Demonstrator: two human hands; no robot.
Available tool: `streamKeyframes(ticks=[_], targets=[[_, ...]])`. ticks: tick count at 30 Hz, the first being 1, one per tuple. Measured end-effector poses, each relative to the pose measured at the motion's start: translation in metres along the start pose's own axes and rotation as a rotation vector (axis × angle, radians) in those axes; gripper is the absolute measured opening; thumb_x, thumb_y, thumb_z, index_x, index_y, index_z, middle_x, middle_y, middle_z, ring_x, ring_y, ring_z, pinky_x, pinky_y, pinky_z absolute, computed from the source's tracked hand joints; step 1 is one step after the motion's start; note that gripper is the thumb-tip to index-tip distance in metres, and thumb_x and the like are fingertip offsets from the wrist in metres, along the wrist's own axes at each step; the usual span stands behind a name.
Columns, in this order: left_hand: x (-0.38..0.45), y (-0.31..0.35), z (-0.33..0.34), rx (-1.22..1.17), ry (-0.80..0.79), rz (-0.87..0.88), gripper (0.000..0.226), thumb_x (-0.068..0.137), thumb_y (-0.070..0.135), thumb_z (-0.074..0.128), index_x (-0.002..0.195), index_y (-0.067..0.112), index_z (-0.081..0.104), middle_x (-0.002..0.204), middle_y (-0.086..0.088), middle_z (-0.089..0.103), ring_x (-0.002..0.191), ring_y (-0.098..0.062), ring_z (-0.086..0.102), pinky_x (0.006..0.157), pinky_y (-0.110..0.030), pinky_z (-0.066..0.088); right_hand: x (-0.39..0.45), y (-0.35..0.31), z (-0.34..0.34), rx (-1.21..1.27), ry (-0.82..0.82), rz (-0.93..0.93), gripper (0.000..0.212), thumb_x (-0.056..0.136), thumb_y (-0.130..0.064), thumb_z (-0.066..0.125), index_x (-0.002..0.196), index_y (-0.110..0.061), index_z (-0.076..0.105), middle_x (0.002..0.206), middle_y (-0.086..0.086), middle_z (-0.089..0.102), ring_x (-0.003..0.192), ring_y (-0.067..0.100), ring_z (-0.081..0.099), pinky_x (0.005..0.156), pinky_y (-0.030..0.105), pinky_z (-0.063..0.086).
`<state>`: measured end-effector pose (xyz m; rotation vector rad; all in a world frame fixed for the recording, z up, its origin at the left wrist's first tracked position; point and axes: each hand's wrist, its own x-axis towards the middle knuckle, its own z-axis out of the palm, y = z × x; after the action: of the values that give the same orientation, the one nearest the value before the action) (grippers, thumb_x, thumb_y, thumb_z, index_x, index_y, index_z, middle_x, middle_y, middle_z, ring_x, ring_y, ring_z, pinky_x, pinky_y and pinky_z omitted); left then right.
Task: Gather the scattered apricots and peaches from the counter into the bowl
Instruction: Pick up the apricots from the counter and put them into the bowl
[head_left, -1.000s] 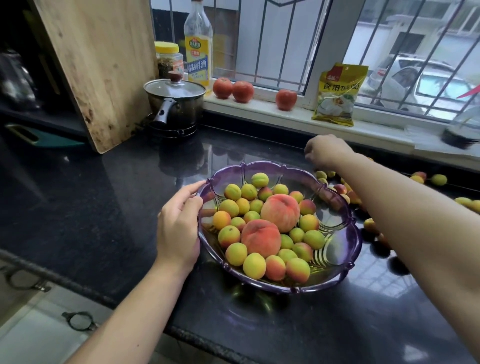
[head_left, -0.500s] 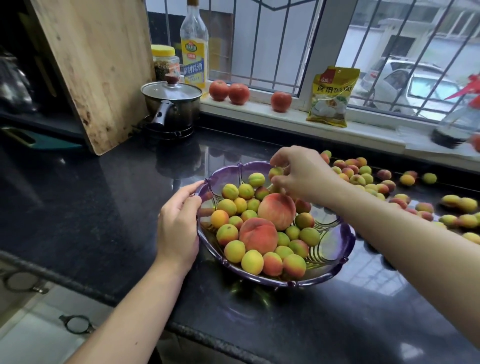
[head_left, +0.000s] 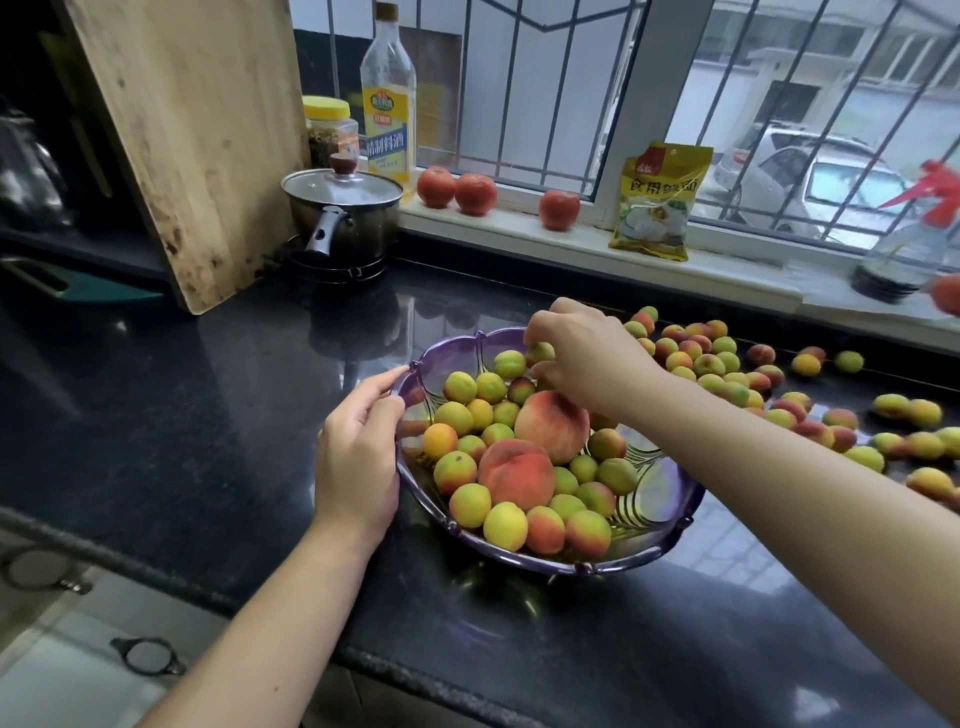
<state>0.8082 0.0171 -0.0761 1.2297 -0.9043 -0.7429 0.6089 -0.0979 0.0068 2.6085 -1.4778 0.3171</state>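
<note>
Glossy black counter (head_left: 218, 415) under barred window (head_left: 519, 78), apricots (head_left: 727, 374) scattered

Bare counter (head_left: 218, 415) left of the bowl (head_left: 670, 525) lies open (scattered apricots (head_left: 727, 364) crowd its right).

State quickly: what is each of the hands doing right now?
Left hand: gripping the purple glass bowl rim.
Right hand: holding a small yellow-green apricot over it.

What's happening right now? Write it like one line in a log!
left hand holds bowl rim | right hand over bowl, fingers on apricot | many apricots on counter
</note>
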Motion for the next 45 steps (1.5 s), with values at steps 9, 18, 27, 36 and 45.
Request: streamKeyframes(ticks=[9, 18, 27, 36, 45], targets=[[-0.001, 0.004, 0.003, -0.042, -0.009, 0.018, 0.032, 0.095, 0.019, 0.050, 0.113, 0.020, 0.077, 0.100, 0.007, 0.080, 0.097, -0.013, 0.076, 0.076, -0.026, 0.059, -0.017, 0.099, -0.024, 0.198, 0.256, 0.374, 0.023, 0.097, -0.008, 0.057, 0.111, -0.019, 0.072, 0.110, 0.003, 0.071, 0.099, 0.021, 0.065, 0.086, 0.037, 0.053], [-0.001, 0.004, 0.004, -0.067, 0.000, 0.028, 0.037, 0.086, 0.024, 0.048, 0.109, 0.021, 0.077, 0.100, 0.005, 0.081, 0.096, -0.012, 0.076, 0.076, -0.024, 0.059, -0.015, 0.122, 0.017, 0.120, -0.049, 0.313, 0.022, 0.098, -0.019, 0.059, 0.114, -0.017, 0.073, 0.109, 0.007, 0.071, 0.085, 0.017, 0.059, 0.065, 0.024, 0.042], [0.000, 0.003, 0.003, -0.028, 0.012, 0.018, 0.037, 0.087, 0.027, 0.048, 0.110, 0.025, 0.076, 0.103, 0.006, 0.080, 0.101, -0.015, 0.075, 0.088, -0.040, 0.059, 0.006, 0.110, 0.027, 0.188, -0.208, 0.435, 0.027, 0.089, -0.026, 0.076, 0.109, -0.013, 0.065, 0.103, 0.008, 0.068, 0.085, 0.019, 0.059, 0.053, 0.020, 0.038], [-0.001, 0.004, 0.001, 0.023, 0.005, 0.021, 0.039, 0.088, 0.030, 0.048, 0.114, 0.023, 0.077, 0.103, 0.005, 0.080, 0.102, -0.017, 0.075, 0.093, -0.051, 0.060, -0.011, 0.106, 0.002, 0.453, 0.192, 0.556, 0.022, 0.089, -0.026, 0.071, 0.111, -0.025, 0.068, 0.109, 0.004, 0.067, 0.092, 0.024, 0.066, 0.073, 0.032, 0.055], [-0.004, 0.007, 0.003, 0.002, 0.005, 0.002, 0.036, 0.089, 0.029, 0.048, 0.110, 0.028, 0.076, 0.100, 0.010, 0.080, 0.098, -0.012, 0.075, 0.086, -0.038, 0.060, -0.082, 0.053, -0.077, 0.753, -0.032, 0.230, 0.028, 0.093, -0.020, 0.070, 0.117, -0.037, 0.070, 0.102, -0.009, 0.074, 0.088, 0.010, 0.071, 0.084, 0.031, 0.053]])
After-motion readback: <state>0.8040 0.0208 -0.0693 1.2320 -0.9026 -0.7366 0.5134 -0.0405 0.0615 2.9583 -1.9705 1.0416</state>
